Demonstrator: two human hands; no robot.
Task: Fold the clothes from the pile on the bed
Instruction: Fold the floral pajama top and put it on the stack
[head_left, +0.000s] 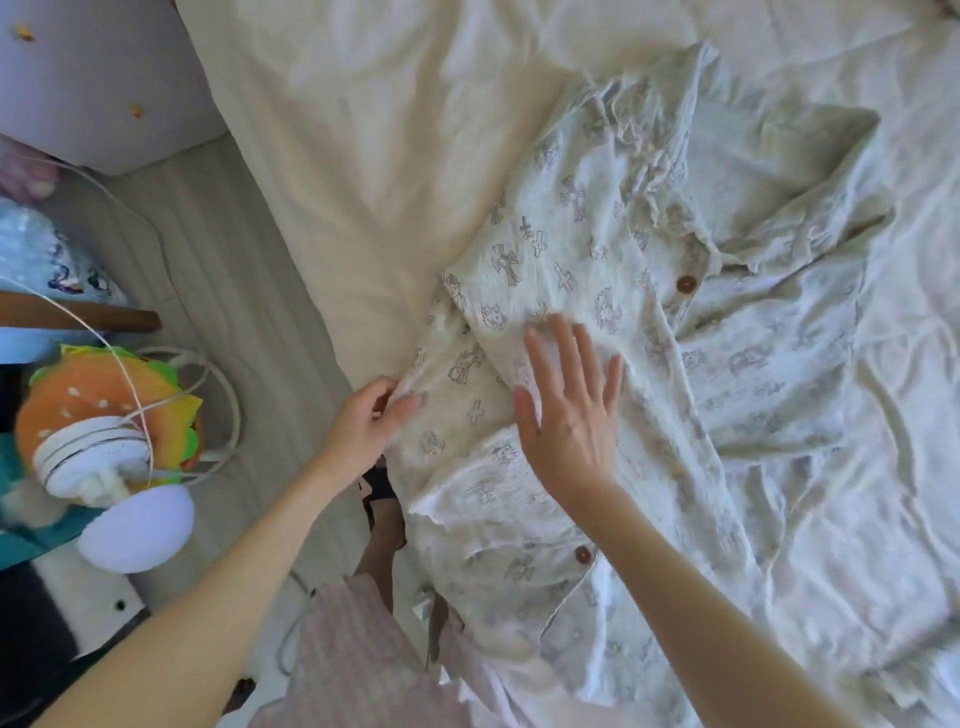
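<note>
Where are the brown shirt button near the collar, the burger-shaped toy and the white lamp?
button (686, 283): head view, its centre.
burger toy (83, 384): head view, orange bun top.
lamp (137, 527): head view, rounded white shade.

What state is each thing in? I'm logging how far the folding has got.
printed shirt: spread on the bed, wrinkled, partly folded over.
upper button: unfastened.
left hand: pinches the shirt's edge.
right hand: flat, fingers straight, on the shirt.
bed sheet: creased.

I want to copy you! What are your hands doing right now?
Left hand: pinching the edge of the printed shirt.
Right hand: open, fingers flat over the shirt.
</note>
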